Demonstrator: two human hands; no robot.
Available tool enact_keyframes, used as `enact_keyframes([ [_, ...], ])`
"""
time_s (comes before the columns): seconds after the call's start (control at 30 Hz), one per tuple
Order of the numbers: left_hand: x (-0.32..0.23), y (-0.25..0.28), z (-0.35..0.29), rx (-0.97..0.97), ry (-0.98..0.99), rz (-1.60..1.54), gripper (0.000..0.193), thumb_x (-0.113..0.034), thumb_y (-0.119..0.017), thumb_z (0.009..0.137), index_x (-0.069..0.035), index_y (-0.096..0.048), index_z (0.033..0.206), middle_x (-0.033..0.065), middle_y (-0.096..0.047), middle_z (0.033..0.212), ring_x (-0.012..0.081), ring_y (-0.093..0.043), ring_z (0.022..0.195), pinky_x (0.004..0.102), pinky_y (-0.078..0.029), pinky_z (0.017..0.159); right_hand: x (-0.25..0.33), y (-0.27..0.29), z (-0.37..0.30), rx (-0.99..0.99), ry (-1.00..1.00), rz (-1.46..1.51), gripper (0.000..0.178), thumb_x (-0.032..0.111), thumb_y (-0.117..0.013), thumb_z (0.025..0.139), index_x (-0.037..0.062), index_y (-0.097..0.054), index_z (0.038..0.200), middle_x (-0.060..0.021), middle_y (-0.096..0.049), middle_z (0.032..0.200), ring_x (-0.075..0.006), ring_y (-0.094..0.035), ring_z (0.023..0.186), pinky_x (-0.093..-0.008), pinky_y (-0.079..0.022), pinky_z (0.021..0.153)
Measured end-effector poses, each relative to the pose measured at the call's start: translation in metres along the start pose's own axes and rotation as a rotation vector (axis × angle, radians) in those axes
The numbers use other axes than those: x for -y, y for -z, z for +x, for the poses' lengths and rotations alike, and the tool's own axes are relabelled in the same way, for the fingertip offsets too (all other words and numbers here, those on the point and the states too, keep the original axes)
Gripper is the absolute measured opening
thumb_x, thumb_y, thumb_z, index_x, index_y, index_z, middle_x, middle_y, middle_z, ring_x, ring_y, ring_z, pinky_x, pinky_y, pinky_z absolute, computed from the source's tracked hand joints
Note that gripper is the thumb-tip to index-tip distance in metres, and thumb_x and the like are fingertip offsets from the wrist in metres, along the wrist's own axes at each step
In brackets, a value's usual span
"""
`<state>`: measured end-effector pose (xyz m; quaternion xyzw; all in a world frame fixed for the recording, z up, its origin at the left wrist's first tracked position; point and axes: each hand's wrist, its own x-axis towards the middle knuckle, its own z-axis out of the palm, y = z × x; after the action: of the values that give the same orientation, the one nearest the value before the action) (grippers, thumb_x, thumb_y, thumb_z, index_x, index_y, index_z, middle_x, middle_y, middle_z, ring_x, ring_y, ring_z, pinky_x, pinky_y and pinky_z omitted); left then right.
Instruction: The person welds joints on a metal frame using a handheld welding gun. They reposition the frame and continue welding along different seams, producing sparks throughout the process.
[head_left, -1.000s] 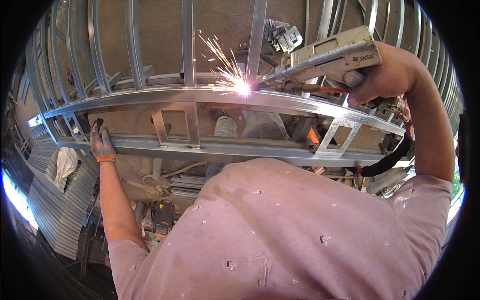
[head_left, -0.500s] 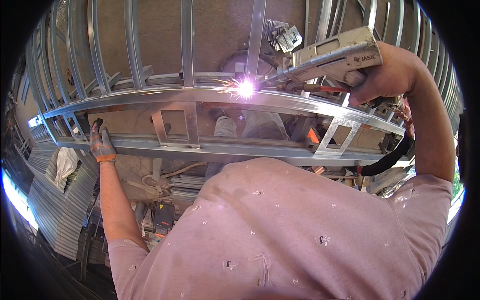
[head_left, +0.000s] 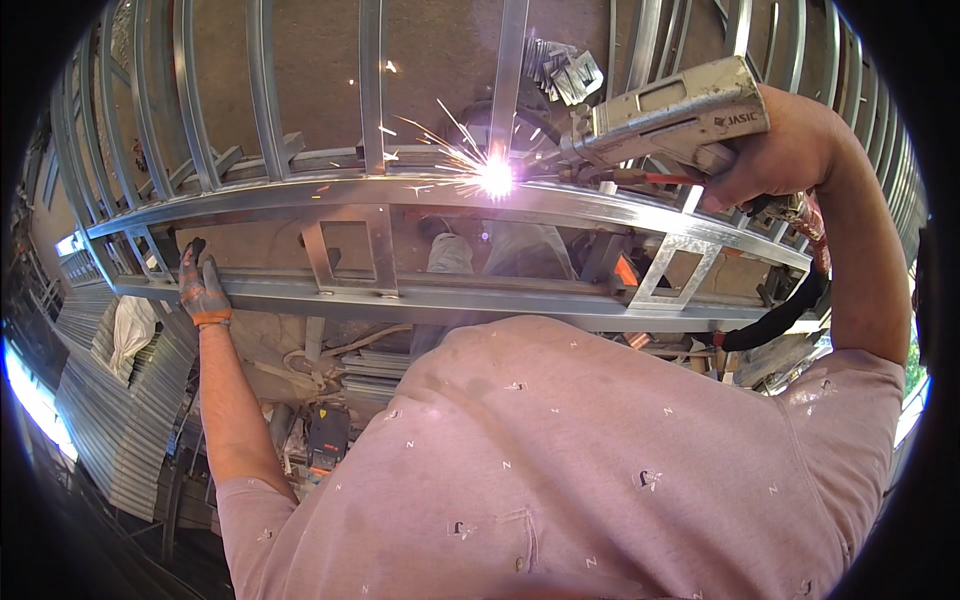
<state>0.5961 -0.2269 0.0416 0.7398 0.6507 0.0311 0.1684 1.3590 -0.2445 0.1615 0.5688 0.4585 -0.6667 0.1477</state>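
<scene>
My right hand, bare, is closed around the grip of a worn grey welding gun. The gun's nozzle points left at a bright weld spot, where an upright square metal bar meets the curved far rail of a shiny steel frame. Glare hides the joint itself. My left hand wears a grey and orange glove and rests on the left end of the frame's straight near rail, fingers stretched out and thumb apart. Plates with square holes link the two rails.
Several parallel bars run away from the far rail. Small cut metal pieces lie on the ground beyond it. A dark hose hangs at the right. Corrugated sheets and a black and orange device are at the lower left.
The glow has shifted very slightly right along the joint, with the gun and my right hand. Sparks now fly higher and wider. My left hand stays where it was.
</scene>
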Motion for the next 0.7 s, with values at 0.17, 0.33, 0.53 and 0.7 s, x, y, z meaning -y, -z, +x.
enact_keyframes([
  [0.17, 0.002, -0.001, 0.001, -0.013, -0.02, -0.058, 0.037, -0.024, -0.059, 0.104, -0.001, -0.067, 0.133, 0.0163, -0.069, 0.133, 0.033, -0.065, 0.124, 0.042, -0.048, 0.108, 0.0, 0.0, -0.002, -0.005, -0.023, 0.003, 0.06, 0.007, -0.093, 0.064, 0.0014, -0.075, 0.122, -0.014, -0.078, 0.1, -0.0219, -0.073, 0.085, -0.0361, -0.06, 0.081],
  [0.33, -0.001, 0.0, 0.0, -0.017, -0.021, -0.015, 0.038, -0.026, -0.059, 0.104, -0.001, -0.067, 0.132, 0.0161, -0.069, 0.132, 0.0325, -0.066, 0.123, 0.0415, -0.048, 0.108, 0.002, 0.002, -0.002, -0.006, -0.021, -0.024, 0.067, 0.007, -0.095, 0.058, 0.0007, -0.075, 0.121, -0.0145, -0.079, 0.104, -0.0237, -0.074, 0.089, -0.0387, -0.06, 0.087],
  [0.53, -0.005, 0.002, 0.002, -0.008, -0.059, 0.028, 0.038, -0.028, -0.059, 0.105, -0.002, -0.068, 0.131, 0.0168, -0.069, 0.132, 0.0334, -0.066, 0.124, 0.0415, -0.049, 0.108, 0.002, 0.005, -0.004, 0.024, -0.04, -0.012, 0.065, 0.005, -0.096, 0.059, 0.0009, -0.075, 0.121, -0.0129, -0.079, 0.104, -0.0219, -0.073, 0.09, -0.0374, -0.06, 0.086],
  [0.7, 0.0, 0.003, 0.002, -0.009, -0.058, 0.11, 0.039, -0.031, -0.059, 0.106, -0.003, -0.069, 0.131, 0.0178, -0.069, 0.133, 0.0356, -0.065, 0.124, 0.0432, -0.049, 0.107, -0.004, 0.006, -0.013, 0.002, -0.002, 0.024, 0.06, 0.007, -0.092, 0.063, 0.0014, -0.075, 0.121, -0.0119, -0.078, 0.104, -0.0228, -0.072, 0.09, -0.0368, -0.058, 0.088],
])
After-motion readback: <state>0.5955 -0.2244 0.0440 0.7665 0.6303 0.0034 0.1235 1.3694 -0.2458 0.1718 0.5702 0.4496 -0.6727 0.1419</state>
